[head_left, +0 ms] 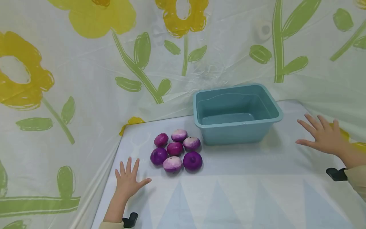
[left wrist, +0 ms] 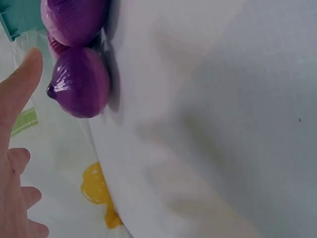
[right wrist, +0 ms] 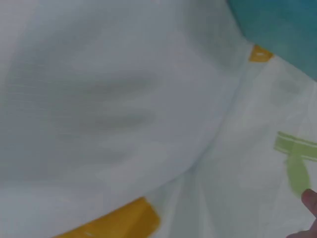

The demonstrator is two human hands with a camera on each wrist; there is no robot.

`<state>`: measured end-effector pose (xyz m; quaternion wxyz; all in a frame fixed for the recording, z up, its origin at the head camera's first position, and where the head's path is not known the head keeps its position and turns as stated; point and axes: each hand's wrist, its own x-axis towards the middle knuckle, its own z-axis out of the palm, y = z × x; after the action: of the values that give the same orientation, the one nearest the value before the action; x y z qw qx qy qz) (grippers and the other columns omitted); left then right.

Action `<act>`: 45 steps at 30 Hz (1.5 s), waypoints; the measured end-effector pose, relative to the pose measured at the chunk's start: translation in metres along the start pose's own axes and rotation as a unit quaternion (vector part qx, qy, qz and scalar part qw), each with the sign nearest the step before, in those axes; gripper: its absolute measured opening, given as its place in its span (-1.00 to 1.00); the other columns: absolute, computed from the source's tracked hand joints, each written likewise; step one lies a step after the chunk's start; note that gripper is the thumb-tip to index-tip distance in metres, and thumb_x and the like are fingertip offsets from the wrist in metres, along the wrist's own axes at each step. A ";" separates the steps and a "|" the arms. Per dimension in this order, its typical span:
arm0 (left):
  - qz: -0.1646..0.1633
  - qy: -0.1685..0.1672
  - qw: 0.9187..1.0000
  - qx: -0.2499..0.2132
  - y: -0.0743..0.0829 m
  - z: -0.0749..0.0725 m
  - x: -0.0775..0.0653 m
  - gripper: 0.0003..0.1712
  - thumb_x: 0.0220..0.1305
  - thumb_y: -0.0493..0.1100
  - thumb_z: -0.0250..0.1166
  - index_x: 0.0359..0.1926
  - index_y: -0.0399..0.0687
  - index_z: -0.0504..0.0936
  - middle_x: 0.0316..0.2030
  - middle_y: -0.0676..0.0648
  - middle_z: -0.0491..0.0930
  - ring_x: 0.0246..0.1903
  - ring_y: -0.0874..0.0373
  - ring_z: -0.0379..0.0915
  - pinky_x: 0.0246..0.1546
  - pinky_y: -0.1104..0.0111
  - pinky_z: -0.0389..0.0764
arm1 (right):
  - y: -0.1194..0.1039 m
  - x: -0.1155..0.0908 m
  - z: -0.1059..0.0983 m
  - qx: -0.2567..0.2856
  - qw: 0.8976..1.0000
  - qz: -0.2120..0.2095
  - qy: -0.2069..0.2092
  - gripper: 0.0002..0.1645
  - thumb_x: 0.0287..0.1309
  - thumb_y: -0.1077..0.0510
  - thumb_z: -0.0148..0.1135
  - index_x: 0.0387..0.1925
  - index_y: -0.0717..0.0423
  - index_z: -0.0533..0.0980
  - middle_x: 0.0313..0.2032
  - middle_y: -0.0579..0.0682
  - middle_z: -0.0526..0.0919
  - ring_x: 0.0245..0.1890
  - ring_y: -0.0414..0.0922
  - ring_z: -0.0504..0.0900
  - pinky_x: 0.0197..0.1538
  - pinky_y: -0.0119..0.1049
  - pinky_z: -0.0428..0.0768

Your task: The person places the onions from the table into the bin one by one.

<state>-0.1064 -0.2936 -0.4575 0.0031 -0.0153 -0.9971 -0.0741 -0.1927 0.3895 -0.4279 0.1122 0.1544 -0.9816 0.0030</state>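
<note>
Several purple onions (head_left: 175, 149) sit bunched together left of the middle of the table, some deep purple, others streaked with white. My left hand (head_left: 127, 183) hovers with fingers spread to the left of the bunch, holding nothing. In the left wrist view, its thumb is close to a dark purple onion (left wrist: 81, 82), apart from it as far as the head view shows. To the right of a blue-green plastic tub (head_left: 231, 135), my right hand (head_left: 326, 138) is held out, fingers spread, touching nothing. The tub's visible floor is bare.
A white table cover (head_left: 228, 165) with pale blue triangles lies beneath everything. Behind and to the sides hangs a curtain (head_left: 94, 70) printed with yellow flowers and green leaves. The tub stands at the table's back edge, right beside the onions.
</note>
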 end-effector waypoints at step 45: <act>0.062 -0.016 0.983 -0.175 0.091 0.042 0.043 -0.27 -0.03 -0.01 0.40 0.18 -0.05 0.36 0.06 -0.25 0.33 -0.03 -0.17 0.34 -0.03 0.00 0.44 | -0.043 0.119 -0.037 0.315 0.928 -0.006 -0.197 0.07 0.03 -0.01 0.21 0.32 0.42 -0.14 0.36 0.34 -0.44 0.30 0.42 -0.33 0.08 0.45 -0.07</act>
<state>-0.1463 -0.1961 -0.4847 -0.0108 -0.0790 -0.9659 -0.2464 -0.2818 0.3145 -0.3668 -0.1380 0.1848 -0.9317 0.2807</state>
